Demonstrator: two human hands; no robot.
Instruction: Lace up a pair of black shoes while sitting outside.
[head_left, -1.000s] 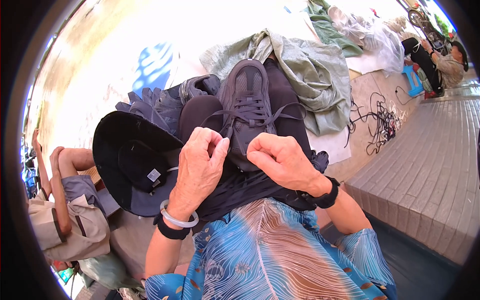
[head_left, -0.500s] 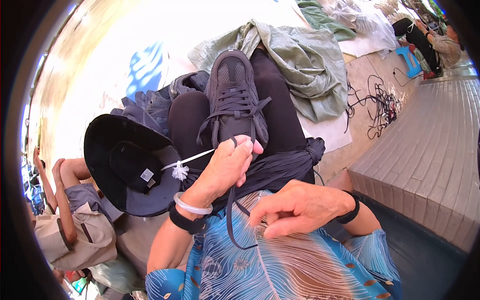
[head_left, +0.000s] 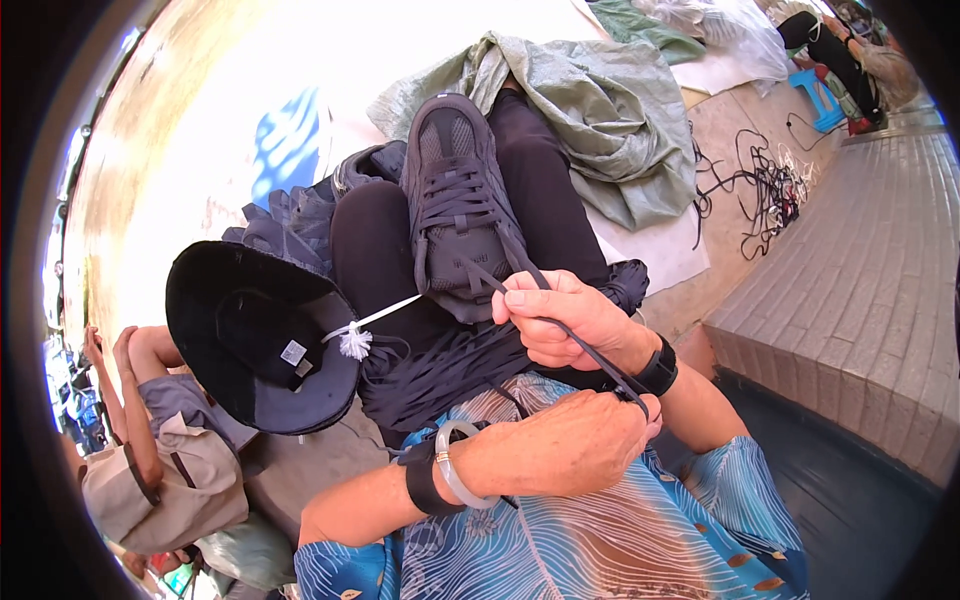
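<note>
1. On the lap, propped against the black-trousered knee, sits the dark grey lace-up mesh sneaker [head_left: 455,195], toe pointing away.
2. Right hand [head_left: 560,320] is pinched shut on the flat black shoelace [head_left: 585,350], just below the shoe's tongue.
3. Left hand [head_left: 570,445] is closed on the lace's lower end, so it runs taut between the two.
4. Looks like mid-lacing to me; the next bit calls for feeding the tip into an eyelet.
5. A black brimmed hat [head_left: 255,335] lies to the left.
</note>
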